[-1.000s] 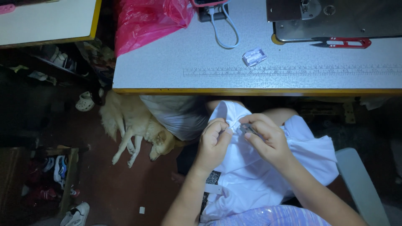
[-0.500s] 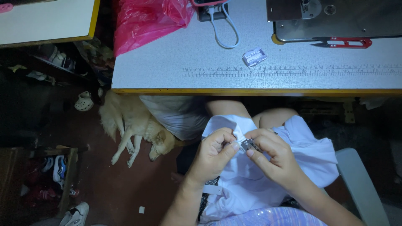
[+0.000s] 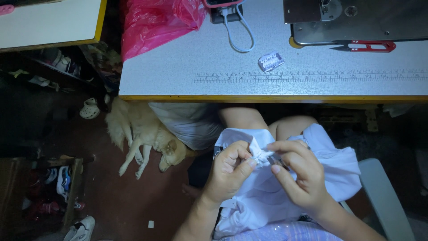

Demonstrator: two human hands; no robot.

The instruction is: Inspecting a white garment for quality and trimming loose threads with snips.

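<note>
Since before, your hands barely moved. Left hand and right hand pinch the white cloth on your lap, six o'clock from the desk. Pulling hard could tear it.

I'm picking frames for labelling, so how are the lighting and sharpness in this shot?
Head view: the grey sewing table is brightly and evenly lit, the floor with the sleeping dog lies in deep shadow, and the left hand and right hand on the white garment are dim but fairly sharp.
</note>
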